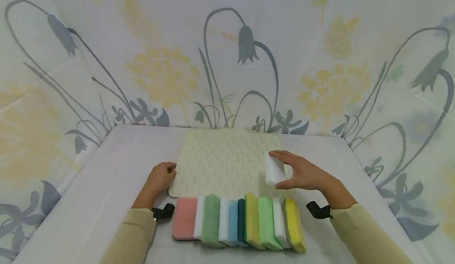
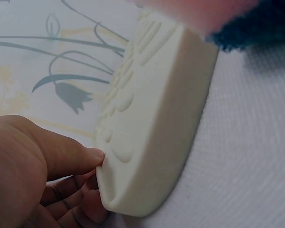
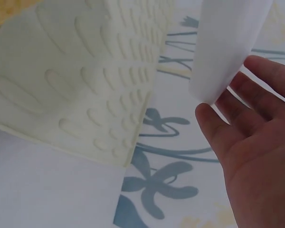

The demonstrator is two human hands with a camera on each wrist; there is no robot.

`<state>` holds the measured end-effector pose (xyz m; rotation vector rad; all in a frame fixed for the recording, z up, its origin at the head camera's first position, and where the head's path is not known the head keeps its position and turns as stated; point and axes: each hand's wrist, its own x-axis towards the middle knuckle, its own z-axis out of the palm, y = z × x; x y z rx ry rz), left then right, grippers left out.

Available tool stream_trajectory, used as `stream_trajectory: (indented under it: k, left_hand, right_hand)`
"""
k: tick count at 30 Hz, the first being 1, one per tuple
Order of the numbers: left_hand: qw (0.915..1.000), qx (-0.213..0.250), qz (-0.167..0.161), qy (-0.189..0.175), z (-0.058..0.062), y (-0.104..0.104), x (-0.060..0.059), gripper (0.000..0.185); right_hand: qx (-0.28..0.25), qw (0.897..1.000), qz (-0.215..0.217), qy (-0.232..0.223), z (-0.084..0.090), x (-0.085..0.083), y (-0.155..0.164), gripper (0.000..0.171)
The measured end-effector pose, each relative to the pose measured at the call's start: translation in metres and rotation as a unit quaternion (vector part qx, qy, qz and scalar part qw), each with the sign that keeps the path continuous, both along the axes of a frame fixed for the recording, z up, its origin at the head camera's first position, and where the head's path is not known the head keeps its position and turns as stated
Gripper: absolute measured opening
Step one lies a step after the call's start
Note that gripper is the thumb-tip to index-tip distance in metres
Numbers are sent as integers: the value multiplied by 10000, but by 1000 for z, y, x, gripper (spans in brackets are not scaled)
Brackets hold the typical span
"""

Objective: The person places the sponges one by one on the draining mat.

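In the head view my right hand [image 1: 302, 173] grips a white sponge block [image 1: 274, 170] between thumb and fingertips. The block is held upright over the right part of a cream drying mat [image 1: 220, 163] with raised oval ridges. The right wrist view shows the white sponge [image 3: 228, 42] pinched at its lower end, apart from the mat [image 3: 76, 90]. My left hand [image 1: 162, 177] is at the mat's left edge. Seen from the left wrist, the left hand [image 2: 42, 166] pinches the mat's rim [image 2: 128, 185], thumb on top and fingers curled below.
Along the mat's near edge stands a row of several sponges, from a pink one [image 1: 185, 218] at the left through green [image 1: 212, 220] and dark blue [image 1: 241, 220] to yellow [image 1: 295, 225] at the right. A flower-patterned cloth [image 1: 227, 58] rises behind the white table [image 1: 138, 149].
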<state>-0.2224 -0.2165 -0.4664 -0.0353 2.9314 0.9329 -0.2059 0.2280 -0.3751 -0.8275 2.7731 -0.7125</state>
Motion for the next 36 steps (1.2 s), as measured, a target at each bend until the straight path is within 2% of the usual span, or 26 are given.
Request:
stream_trajectory:
  k: [6,16,25,36]
  left_hand:
    - [10000,5,22,-12,-3,-1,2,38]
    - [9999,11,98,-102,1,-2,5,39]
    - [10000,-60,48,24,-1,1,3,38]
    - [9999,-61,55,82,1,3,0,37]
  right_hand:
    - [73,9999,49,-58,2,-8,-14,94]
    - [127,9998,152,42,9,-25,-39,94]
    - [244,9993,274,70,15,-37,-54,93]
    - [504,9985,222,46,22,-54,-79,92]
